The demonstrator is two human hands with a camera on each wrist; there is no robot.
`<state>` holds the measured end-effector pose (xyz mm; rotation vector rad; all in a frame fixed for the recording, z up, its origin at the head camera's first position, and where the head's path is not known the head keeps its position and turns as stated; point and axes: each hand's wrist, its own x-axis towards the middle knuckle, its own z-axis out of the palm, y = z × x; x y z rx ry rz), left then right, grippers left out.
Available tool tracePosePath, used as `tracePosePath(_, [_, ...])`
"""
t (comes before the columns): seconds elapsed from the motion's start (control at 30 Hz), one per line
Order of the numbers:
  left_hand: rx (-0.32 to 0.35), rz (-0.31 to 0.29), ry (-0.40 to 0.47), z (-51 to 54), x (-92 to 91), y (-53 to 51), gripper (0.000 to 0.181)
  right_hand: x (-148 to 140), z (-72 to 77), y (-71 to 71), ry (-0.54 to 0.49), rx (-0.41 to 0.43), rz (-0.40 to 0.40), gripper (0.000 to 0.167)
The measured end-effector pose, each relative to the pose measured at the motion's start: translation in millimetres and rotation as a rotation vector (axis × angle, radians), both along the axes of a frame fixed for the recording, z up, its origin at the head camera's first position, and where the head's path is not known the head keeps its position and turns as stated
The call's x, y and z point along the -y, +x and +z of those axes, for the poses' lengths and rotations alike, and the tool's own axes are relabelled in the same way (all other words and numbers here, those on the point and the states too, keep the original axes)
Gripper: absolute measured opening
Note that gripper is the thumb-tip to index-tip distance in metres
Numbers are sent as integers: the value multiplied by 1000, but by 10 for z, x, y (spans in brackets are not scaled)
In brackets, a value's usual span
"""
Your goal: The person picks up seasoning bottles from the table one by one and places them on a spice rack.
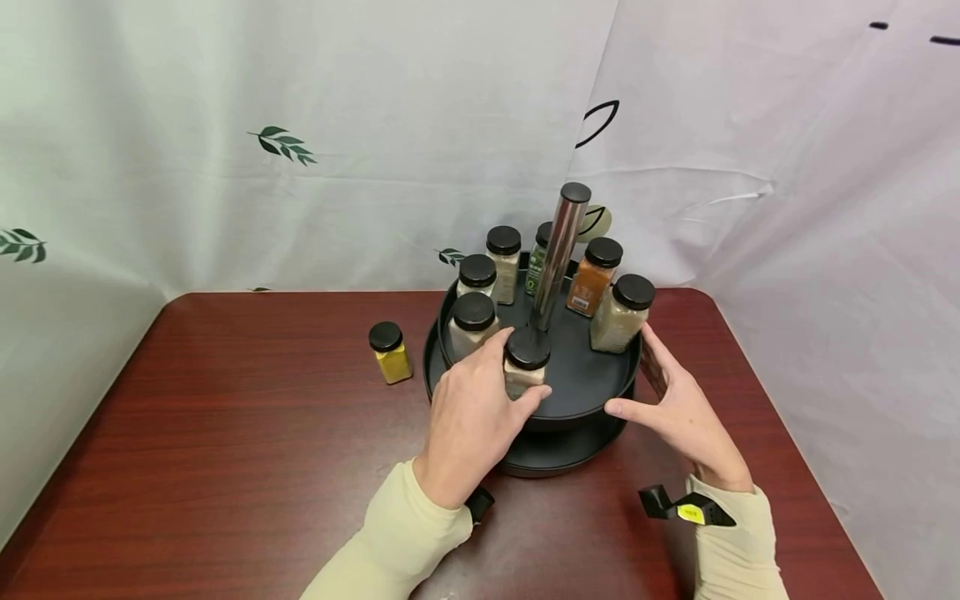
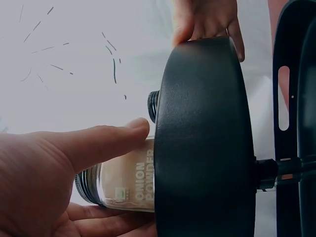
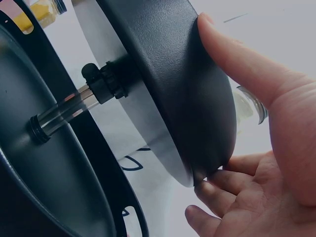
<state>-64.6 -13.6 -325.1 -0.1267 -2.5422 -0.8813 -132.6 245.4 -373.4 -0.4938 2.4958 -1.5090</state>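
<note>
A two-tier black turntable stands on the table, with an upper tray (image 1: 581, 383) and a lower tray (image 1: 562, 450) joined by a metal post (image 1: 558, 258). My left hand (image 1: 472, 408) grips an onion powder jar (image 2: 131, 173) with a black lid, thumb on one side and fingers on the other. The jar is upright at the upper tray's front, its base against or just behind the rim. My right hand (image 1: 686, 408) holds the upper tray's right edge, its thumb (image 3: 217, 39) on the rim and fingers lower on the wall.
Around the upper tray stand several black-lidded spice jars, among them an orange one (image 1: 590, 287), a green one (image 1: 536, 267) and a beige one (image 1: 617, 325). A yellow spice jar (image 1: 393, 362) stands on the red-brown table (image 1: 225, 450), left of the turntable. White curtains (image 1: 375, 208) hang behind.
</note>
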Motion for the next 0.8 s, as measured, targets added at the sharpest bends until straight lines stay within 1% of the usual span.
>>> tracePosePath(0.17, [-3, -4, -1, 34, 32, 60, 71, -1, 0, -4, 0, 2, 2, 106])
tracePosePath(0.3, [-22, -2, 21, 81, 94, 132, 68, -3, -3, -4, -1, 0, 5, 106])
tracePosePath(0.4, [-70, 0, 55, 110, 173, 176, 61, -8, -4, -1, -4, 2, 5, 106])
tracePosePath(0.53, [-157, 9, 105, 140, 325, 199, 51, -12, -1, 6, 0, 9, 4, 106])
tracePosePath(0.63, [-189, 38, 136, 139, 456, 199, 47, -12, 4, 8, -1, 16, 3, 106])
tracePosePath(0.7, [-186, 77, 154, 125, 540, 194, 46, -9, 5, 8, -7, 20, 3, 106])
tracePosePath(0.8, [-176, 141, 186, 77, 678, 153, 47, -4, 4, 8, -15, 22, 4, 106])
